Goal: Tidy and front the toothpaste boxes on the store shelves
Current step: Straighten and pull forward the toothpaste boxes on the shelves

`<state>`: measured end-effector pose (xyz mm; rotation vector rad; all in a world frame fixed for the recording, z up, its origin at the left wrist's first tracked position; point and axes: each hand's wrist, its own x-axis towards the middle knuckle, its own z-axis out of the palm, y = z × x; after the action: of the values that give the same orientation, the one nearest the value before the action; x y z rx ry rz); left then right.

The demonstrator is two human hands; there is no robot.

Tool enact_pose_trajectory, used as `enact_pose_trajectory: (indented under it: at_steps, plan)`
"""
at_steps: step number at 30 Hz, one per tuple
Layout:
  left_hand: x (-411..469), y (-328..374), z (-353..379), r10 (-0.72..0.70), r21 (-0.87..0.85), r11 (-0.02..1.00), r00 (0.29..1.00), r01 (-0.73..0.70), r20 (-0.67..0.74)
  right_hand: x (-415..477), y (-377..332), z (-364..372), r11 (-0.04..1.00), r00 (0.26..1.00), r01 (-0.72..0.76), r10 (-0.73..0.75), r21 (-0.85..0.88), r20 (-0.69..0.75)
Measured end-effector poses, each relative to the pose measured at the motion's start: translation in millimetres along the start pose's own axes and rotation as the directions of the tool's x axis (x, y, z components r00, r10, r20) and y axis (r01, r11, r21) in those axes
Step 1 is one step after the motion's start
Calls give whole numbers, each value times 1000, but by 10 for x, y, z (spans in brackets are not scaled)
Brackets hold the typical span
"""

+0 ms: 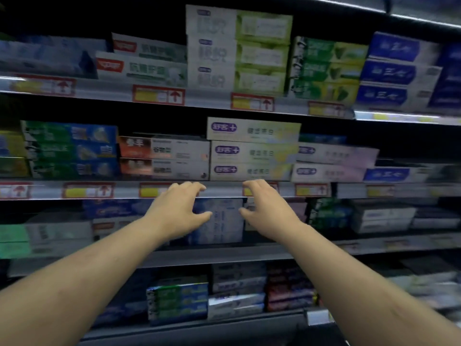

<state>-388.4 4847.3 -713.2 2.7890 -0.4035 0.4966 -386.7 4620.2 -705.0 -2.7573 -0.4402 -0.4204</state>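
Pale blue-white boxes (220,222): stacked on the third shelf down, faces to the front, seen between the two hands; print too blurred to read.
Left hand (178,208): held out before that stack, fingers spread and loosely curved, grasping nothing; its thumb tip overlaps the stack's left part, and contact cannot be told.
Right hand (265,206): held out beside the left one, fingers likewise spread and relaxed, grasping nothing; its thumb points at the stack's right edge.
Price rail (219,189): front edge of the shelf above; both hands' fingertips lie across it, and red-and-yellow tags (88,190) run along it.
White-and-yellow boxes (253,152): three high with purple logos, on the shelf just above the hands.
Orange-and-white boxes (164,157): two high, right against the left side of the white-and-yellow ones.
Green-and-blue boxes (72,148): three high, further left on that shelf.
Lilac-white boxes (334,163): two high, to the right of the white-and-yellow ones.
White-and-green boxes (239,48): three high on the top shelf, with dark green boxes (326,68) and blue-and-white boxes (399,71) to their right.
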Motion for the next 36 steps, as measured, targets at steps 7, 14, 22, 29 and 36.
enact_pose_trajectory:
  at_steps: [7,14,22,29,36]
  plan:
    - [558,917,463,128,-143,982,991,-120,48,-249,1045,-367,979,979,-200,201,31,-44]
    - [1114,1772,612,151,-368,916,987,-158,-47,-264,1897,-763,899,879,-377,423,223,-219]
    - [1665,2421,650,128,-425,894,990,-140,-56,-62,2541,-1026,752,739,-343,586,562,-332]
    - [1970,2592,695,125,-297,949,991,-108,37,317,2920,-1174,598,682,-262,670,758,-293]
    - [2069,2558,754,104,-314,943,994,-108,-28,532,3166,-1156,495,816,-211,564,843,-127]
